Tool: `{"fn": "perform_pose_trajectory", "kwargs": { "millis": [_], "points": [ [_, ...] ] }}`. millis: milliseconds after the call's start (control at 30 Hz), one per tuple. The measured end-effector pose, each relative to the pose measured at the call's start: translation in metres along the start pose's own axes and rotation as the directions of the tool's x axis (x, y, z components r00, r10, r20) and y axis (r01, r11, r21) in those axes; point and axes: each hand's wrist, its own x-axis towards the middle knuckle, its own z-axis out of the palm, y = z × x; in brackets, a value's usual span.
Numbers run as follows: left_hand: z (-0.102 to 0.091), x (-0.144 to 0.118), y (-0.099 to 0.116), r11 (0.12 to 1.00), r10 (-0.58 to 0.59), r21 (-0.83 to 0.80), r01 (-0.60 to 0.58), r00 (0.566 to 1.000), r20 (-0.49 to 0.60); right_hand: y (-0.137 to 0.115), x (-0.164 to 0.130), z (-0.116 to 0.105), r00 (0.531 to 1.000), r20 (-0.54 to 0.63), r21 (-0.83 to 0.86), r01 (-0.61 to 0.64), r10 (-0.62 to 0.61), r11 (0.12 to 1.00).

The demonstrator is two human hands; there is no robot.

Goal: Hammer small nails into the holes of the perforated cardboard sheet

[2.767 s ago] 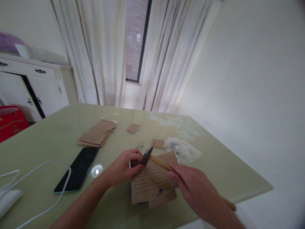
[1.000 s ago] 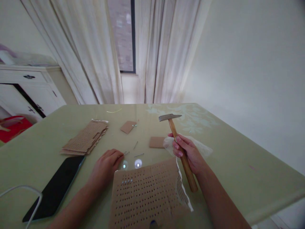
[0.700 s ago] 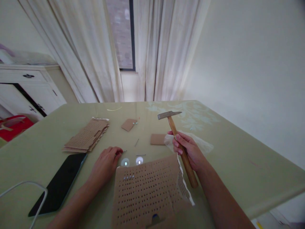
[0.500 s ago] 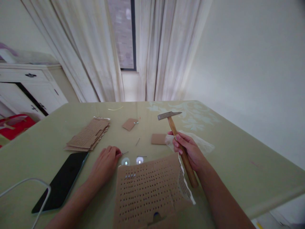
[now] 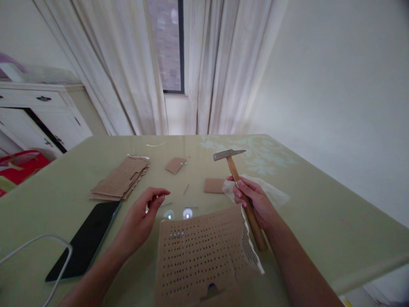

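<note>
My right hand point(image 5: 255, 204) grips the wooden-handled steel hammer point(image 5: 238, 181), head raised. My left hand point(image 5: 140, 219) lifts above the green table point(image 5: 319, 221), fingers pinched, seemingly on a thin nail. The perforated brown cardboard sheet point(image 5: 200, 258) lies at the near edge. Next, I'd guess, the nail wants seating in a hole.

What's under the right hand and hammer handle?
A crumpled clear plastic bag lies on the table beneath the right hand gripping the hammer. The bag's contents are hidden.
</note>
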Motion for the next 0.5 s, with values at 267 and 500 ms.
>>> {"fn": "perform_pose_trajectory", "kwargs": {
  "millis": [267,500],
  "points": [
    [-0.013,-0.017,0.045,0.966,0.193,-0.208,-0.151,0.961,0.200,0.001,-0.001,0.000,1.000,0.004,0.006,0.004,-0.004,1.000],
    [-0.011,-0.017,0.048,0.962,0.244,-0.183,-0.203,0.941,0.235,0.001,0.000,-0.001,1.000,0.003,0.003,-0.007,0.007,1.000]
  ]
}}
